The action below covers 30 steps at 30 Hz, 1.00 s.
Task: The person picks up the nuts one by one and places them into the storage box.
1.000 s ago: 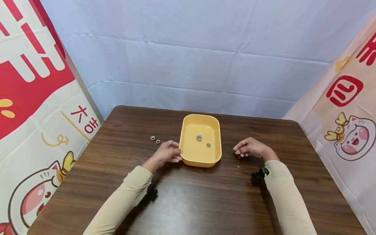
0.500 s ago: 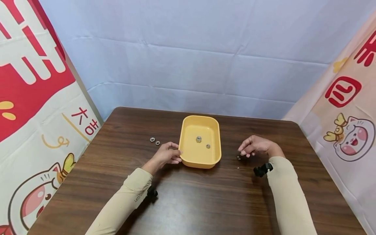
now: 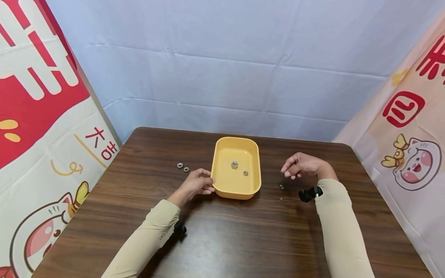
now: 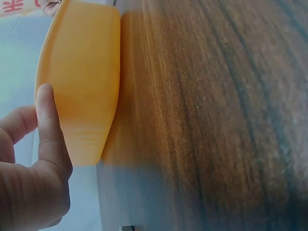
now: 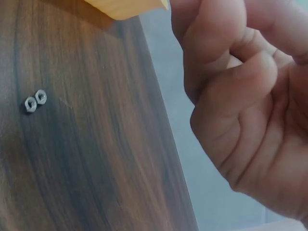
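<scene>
A yellow rectangular tray (image 3: 236, 185) stands on the table with two metal nuts inside, a larger nut (image 3: 234, 165) and a smaller nut (image 3: 245, 173). My left hand (image 3: 196, 183) pinches the tray's left rim; the left wrist view shows the thumb (image 4: 47, 108) against the wall. To the right of the tray, my right hand (image 3: 303, 166) is raised over the table, thumb and fingers pinched together on what looks like a tiny nut (image 3: 286, 173), mostly hidden by the fingertips. Below it lie two tiny nuts (image 5: 35, 101) side by side and another tiny nut (image 3: 281, 199) nearer me.
Left of the tray, two nuts (image 3: 180, 165) lie on the dark wooden table (image 3: 229, 239), just beyond my left hand. A pale cloth (image 3: 222, 69) hangs behind the table's far edge. Printed banners (image 3: 413, 150) hang at both sides.
My right hand has lifted off the table and drawn slightly back from the tiny nuts, uncovering two of them. The left hand and tray have stayed in place.
</scene>
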Available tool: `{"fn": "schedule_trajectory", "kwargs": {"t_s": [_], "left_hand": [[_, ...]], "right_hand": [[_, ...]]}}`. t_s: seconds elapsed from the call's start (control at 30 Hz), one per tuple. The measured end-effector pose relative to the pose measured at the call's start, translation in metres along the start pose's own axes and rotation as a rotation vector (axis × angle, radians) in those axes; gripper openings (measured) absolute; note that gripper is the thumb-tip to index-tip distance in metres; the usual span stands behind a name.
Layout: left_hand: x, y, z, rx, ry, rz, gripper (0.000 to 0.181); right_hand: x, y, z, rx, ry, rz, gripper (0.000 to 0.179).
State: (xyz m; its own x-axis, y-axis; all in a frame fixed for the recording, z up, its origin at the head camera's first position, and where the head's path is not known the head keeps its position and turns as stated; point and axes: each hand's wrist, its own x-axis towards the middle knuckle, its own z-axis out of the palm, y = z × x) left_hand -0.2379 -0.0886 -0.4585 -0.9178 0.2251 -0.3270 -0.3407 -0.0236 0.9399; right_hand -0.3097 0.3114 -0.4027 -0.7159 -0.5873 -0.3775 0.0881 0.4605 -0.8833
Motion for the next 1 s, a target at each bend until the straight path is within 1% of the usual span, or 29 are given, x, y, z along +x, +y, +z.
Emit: {"fn": "schedule_trajectory", "kwargs": {"t_s": [0.07,0.2,0.27,0.33,0.4,0.47,0.57,0.6,0.73,0.87,1.0], "left_hand": [[0.0,0.0,0.0,0.0,0.004,0.0,0.042],[0.0,0.0,0.001,-0.005,0.015,0.002,0.049],[0.0,0.0,0.002,-0.009,0.016,0.005,0.045],[0.0,-0.001,0.002,-0.012,0.014,0.004,0.035],[-0.003,0.002,0.002,-0.008,-0.001,0.002,0.025],[-0.003,0.002,0.002,-0.009,-0.008,-0.002,0.021],[-0.002,0.001,0.002,-0.009,-0.006,-0.004,0.021],[0.0,-0.001,0.001,-0.012,0.002,-0.006,0.021],[-0.001,0.0,0.002,-0.008,0.02,-0.002,0.02],[-0.001,0.001,0.001,-0.005,0.017,-0.004,0.02],[-0.001,0.002,0.001,-0.014,0.014,-0.012,0.019]], "right_hand": [[0.0,-0.003,0.0,-0.004,0.001,-0.001,0.015],[0.0,-0.009,0.0,-0.001,0.019,0.004,0.014],[0.0,-0.011,0.0,0.001,0.034,0.007,0.015],[0.0,-0.014,-0.001,0.013,0.04,0.009,0.015],[0.001,-0.016,-0.001,0.022,0.041,0.01,0.016],[0.002,-0.019,0.0,0.03,0.038,0.012,0.016],[0.006,-0.022,0.003,0.036,0.049,0.019,0.018],[0.008,-0.024,0.004,0.037,0.055,0.022,0.018],[0.016,-0.029,0.01,0.05,0.066,0.024,0.017],[0.025,-0.034,0.013,0.028,0.077,0.021,0.018],[0.034,-0.037,0.015,0.02,0.106,0.048,0.019]]}}
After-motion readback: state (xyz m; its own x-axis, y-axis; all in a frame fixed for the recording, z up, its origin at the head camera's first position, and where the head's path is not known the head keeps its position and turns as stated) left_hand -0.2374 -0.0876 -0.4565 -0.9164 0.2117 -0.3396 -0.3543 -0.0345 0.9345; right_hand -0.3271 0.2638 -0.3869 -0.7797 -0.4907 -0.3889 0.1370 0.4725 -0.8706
